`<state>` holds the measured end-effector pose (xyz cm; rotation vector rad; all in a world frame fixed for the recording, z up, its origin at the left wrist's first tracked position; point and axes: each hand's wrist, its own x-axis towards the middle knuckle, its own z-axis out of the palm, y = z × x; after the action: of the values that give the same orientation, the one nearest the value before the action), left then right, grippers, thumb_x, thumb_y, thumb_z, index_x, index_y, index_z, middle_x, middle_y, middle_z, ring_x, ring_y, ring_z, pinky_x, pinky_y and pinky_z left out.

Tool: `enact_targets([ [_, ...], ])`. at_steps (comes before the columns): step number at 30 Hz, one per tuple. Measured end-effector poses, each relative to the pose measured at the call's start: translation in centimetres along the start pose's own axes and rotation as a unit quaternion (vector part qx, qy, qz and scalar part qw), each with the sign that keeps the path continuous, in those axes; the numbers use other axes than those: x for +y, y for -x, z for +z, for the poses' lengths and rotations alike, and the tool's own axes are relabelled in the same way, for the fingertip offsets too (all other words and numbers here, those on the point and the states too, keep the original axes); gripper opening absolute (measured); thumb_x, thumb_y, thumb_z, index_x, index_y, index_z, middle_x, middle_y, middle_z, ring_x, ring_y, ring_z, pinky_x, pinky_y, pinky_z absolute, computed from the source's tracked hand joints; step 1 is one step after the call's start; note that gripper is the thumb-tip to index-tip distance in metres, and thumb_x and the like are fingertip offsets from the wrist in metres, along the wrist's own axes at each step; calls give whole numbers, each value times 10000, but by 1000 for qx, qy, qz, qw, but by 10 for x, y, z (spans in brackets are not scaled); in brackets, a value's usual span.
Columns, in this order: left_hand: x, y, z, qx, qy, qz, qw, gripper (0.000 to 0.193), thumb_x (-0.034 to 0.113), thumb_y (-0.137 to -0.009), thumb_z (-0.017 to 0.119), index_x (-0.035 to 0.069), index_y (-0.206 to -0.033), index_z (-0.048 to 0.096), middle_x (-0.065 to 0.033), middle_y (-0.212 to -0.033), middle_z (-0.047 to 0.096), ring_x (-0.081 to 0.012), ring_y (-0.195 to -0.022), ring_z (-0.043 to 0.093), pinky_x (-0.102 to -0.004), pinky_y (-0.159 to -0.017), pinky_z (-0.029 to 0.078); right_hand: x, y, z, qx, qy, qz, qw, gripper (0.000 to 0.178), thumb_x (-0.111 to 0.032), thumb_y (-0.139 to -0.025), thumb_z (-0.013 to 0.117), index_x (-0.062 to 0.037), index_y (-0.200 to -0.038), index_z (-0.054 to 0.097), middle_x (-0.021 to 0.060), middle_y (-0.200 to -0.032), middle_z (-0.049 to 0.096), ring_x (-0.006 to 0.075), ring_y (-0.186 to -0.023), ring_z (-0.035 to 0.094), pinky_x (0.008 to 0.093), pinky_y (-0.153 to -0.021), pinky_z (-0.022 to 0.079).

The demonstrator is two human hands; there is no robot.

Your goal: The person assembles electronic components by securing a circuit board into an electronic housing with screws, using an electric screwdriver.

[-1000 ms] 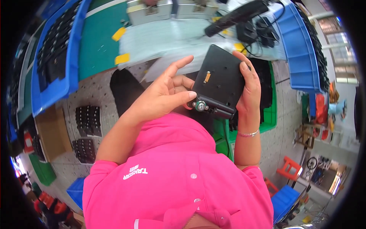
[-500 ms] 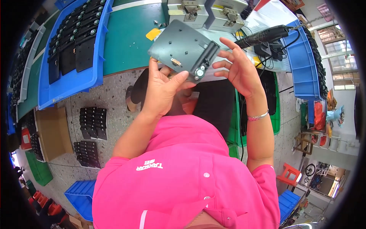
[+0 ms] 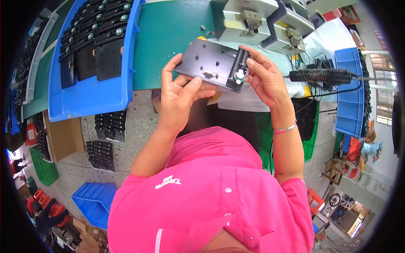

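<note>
Between both hands I hold a flat black plastic panel (image 3: 206,59) with small pegs, a raised cylindrical bar along its right end and a round green-and-silver part at that end's lower corner. My left hand (image 3: 179,95) grips the lower left of the panel, thumb on its face and fingers underneath. My right hand (image 3: 268,80) closes on the right end, its thumb on the bar. A corded black electric screwdriver (image 3: 322,76) lies just right of my right hand.
A blue tray (image 3: 90,99) of similar black panels (image 3: 107,61) stands left on the green table (image 3: 168,25). Two metal-fronted grey boxes (image 3: 242,21) stand at the back. Another blue bin (image 3: 349,90) is at right, with a green crate (image 3: 312,122) below the table.
My right hand, open beside the panel before, now grips its right end. The panel has turned more level and moved slightly right and down. The view has shifted left.
</note>
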<state>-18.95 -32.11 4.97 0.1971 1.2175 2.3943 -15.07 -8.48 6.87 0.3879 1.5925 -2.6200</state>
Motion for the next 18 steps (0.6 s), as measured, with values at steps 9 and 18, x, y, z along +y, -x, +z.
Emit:
enact_targets([
  [9,-4,15,-34,38,-177,56,982,399,-36,-912,670,30,-1248,466,-155,-1140,664,-184,-936,698,-292,-762,583,1,-16,18,42,118,0,992,494,-115,-993,601,-9,-1452,451,72,-1225,598,98,-941,573,250,-830,509],
  [18,-12,32,-39,114,-481,58,867,343,106,-864,765,74,-1164,603,-56,-735,665,-118,-626,643,-271,-594,506,26,-9,14,-31,255,-40,966,456,-157,-1005,591,16,-1415,490,135,-1402,547,216,-1233,568,350,-1023,471],
])
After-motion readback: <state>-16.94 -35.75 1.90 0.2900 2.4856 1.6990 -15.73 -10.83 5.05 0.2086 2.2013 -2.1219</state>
